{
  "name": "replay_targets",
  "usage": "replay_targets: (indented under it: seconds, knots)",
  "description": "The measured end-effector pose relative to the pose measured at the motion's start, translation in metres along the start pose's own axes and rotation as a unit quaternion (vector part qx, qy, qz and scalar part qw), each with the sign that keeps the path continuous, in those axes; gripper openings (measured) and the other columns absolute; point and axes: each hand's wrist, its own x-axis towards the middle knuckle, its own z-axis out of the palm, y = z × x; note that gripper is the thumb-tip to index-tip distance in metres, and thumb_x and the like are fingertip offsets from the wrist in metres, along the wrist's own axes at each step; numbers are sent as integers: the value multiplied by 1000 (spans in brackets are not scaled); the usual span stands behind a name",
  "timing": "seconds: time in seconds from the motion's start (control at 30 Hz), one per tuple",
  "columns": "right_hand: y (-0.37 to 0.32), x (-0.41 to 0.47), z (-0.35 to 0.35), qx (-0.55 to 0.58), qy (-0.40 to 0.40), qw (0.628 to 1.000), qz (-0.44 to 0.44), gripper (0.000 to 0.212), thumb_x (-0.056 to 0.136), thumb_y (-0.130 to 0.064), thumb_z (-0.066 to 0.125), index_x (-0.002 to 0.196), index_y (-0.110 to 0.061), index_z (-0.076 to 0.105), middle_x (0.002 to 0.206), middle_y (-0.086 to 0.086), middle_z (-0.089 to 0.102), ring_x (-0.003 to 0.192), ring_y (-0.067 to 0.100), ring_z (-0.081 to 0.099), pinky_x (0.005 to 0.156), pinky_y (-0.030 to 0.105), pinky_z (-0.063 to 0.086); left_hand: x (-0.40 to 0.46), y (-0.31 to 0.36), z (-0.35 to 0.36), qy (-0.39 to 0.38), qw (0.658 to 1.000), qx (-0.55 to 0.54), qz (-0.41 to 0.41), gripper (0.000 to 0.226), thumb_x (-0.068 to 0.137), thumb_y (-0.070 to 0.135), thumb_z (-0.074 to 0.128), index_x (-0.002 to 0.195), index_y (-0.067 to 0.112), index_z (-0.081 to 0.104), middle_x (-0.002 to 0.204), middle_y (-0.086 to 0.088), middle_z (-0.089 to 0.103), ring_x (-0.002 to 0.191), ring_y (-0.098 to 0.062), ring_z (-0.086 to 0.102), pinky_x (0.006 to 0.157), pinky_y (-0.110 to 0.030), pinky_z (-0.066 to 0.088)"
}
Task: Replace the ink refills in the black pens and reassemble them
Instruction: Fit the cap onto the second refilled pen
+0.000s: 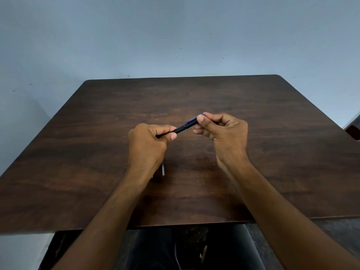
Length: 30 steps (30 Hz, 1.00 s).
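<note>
Dark wood desk (97,152) against pale blue wall. Both forearms reach in above mid-desk. Left hand (148,142) curled round black pen (183,128) tip end; right hand (224,131) pinches its blue-clipped end. Clear refill (163,169) lies under left wrist.

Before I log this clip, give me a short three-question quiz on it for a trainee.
1. True or false: the black pen lies flat on the table.
2. Which hand pinches the pen's blue-clip end? A) left hand B) right hand
3. What thin, pale item lies on the table beside the left wrist?

Key:
1. False; both hands hold it above the table.
2. B.
3. A loose refill, partly hidden by the wrist.
</note>
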Motion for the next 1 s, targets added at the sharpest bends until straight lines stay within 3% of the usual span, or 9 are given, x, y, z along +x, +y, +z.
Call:
replay_targets:
  seconds: [0.1, 0.2, 0.37, 0.43, 0.6, 0.67, 0.77, 0.9, 1.0]
  knots:
    - [0, -1, 1, 8, -2, 1000, 5, 7, 81, 4, 80, 82, 0, 74, 81, 10, 78, 63, 26, 75, 66, 36, 64, 0, 2, -2, -3, 1000, -3, -6, 23, 79, 10, 83, 101, 15, 80, 91, 6, 78, 80, 9, 66, 76, -3, 49]
    - [-4, 1, 3, 32, -1, 999, 28, 9, 83, 4, 78, 91, 4, 74, 78, 12, 77, 63, 24, 74, 67, 36, 64, -1, 4, -1, -12, 1000, -17, -22, 19, 77, 17, 86, 95, 20, 81, 75, 13, 75, 62, 0, 68, 63, -12, 52]
    - [-6, -6, 13, 75, -9, 995, 72, 56, 81, 5, 79, 134, 3, 60, 78, 20, 74, 62, 25, 71, 64, 35, 63, -6, 9, 9, -15, 997, -65, -31, 18, 74, 25, 88, 90, 22, 82, 65, 9, 75, 52, -5, 70, 55, -14, 52]
    - [-5, -11, 17, 74, 3, 994, 84, 65, 80, 6, 81, 138, 2, 54, 80, 21, 75, 62, 28, 73, 63, 34, 63, -7, 10, 12, -20, 996, -78, -26, 19, 74, 27, 88, 91, 22, 82, 64, 9, 75, 53, -5, 70, 55, -17, 52]
    - [-3, -14, 16, -14, 29, 996, 81, 24, 77, -5, 86, 95, 2, 72, 74, 14, 78, 69, 33, 77, 63, 31, 60, -18, 16, 20, -8, 999, -51, 15, 15, 77, 37, 85, 87, 27, 82, 64, 15, 74, 59, 4, 69, 53, -12, 49]
    - [-4, -15, 15, -72, 9, 995, 63, 20, 77, -10, 88, 91, -2, 76, 72, 13, 78, 64, 28, 76, 59, 27, 60, -22, 17, 21, -9, 999, -34, 40, 15, 78, 36, 84, 88, 26, 82, 70, 19, 74, 67, 10, 68, 57, -7, 49]
    - [-9, -12, 12, -137, -10, 989, 56, 14, 77, -13, 88, 85, -6, 79, 66, 10, 77, 52, 15, 69, 56, 27, 59, -23, 18, 21, -40, 998, -34, 37, 12, 78, 36, 82, 87, 28, 80, 70, 19, 74, 67, 6, 70, 60, -18, 57]
    - [-23, -4, -1, -162, -39, 982, 86, 10, 79, -8, 85, 81, 0, 79, 69, 16, 77, 61, 29, 75, 61, 39, 65, -20, 18, 21, -79, 995, -43, 35, 25, 72, 40, 84, 93, 27, 81, 64, 19, 72, 54, 3, 66, 54, -10, 49]
    - [-34, 6, -20, -213, -38, 974, 75, 7, 77, -7, 86, 74, -4, 80, 59, 9, 73, 48, 14, 64, 49, 24, 55, -16, 14, 18, -85, 995, -48, 8, 24, 71, 40, 85, 91, 27, 80, 64, 18, 73, 50, 2, 64, 53, -11, 50]
